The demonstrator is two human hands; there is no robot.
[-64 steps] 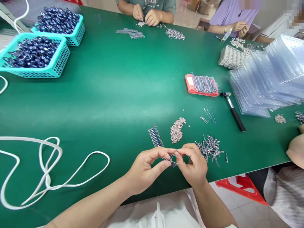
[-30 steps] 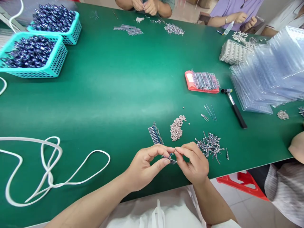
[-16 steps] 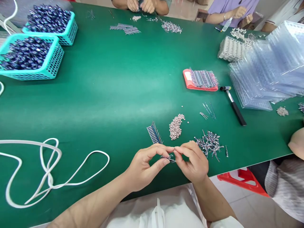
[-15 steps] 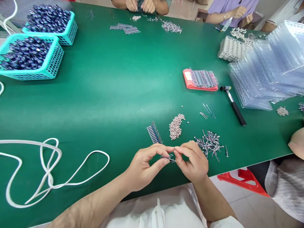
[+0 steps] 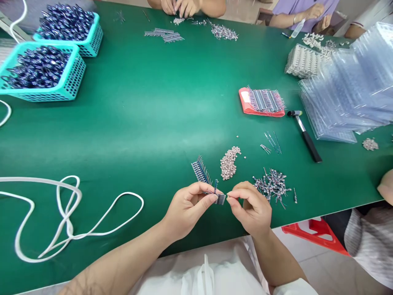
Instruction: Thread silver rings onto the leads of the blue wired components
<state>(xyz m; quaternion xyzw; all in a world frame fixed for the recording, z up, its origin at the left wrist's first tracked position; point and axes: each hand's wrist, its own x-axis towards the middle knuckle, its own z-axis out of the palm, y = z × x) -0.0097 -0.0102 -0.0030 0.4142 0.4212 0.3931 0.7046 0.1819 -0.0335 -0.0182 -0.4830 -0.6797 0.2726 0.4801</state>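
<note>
My left hand (image 5: 188,207) pinches a small dark metal piece (image 5: 220,199) with a ribbed, comb-like face between thumb and forefinger; a short blue stem rises from it. Just to its right, the thumb and forefinger of my right hand (image 5: 250,207) are pressed together on something too small to name. The fingertips of the two hands are slightly apart. Beyond my left hand lies a row of thin blue-grey pins (image 5: 201,170). A heap of small pinkish beads (image 5: 229,163) sits beyond the hands. Near my right hand is a pile of small metal parts with wire ends (image 5: 272,184).
A hammer (image 5: 306,137), a red pack of pins (image 5: 262,101) and stacked clear plastic trays (image 5: 344,90) occupy the right. White cord (image 5: 101,234) loops at left, below turquoise baskets (image 5: 66,84) of dark shiny parts. Co-workers' hands (image 5: 182,7) are across the table.
My fingertips have drawn a little apart. The piece in my left hand has turned, so its ribbed face now shows. The whole view has shifted slightly.
</note>
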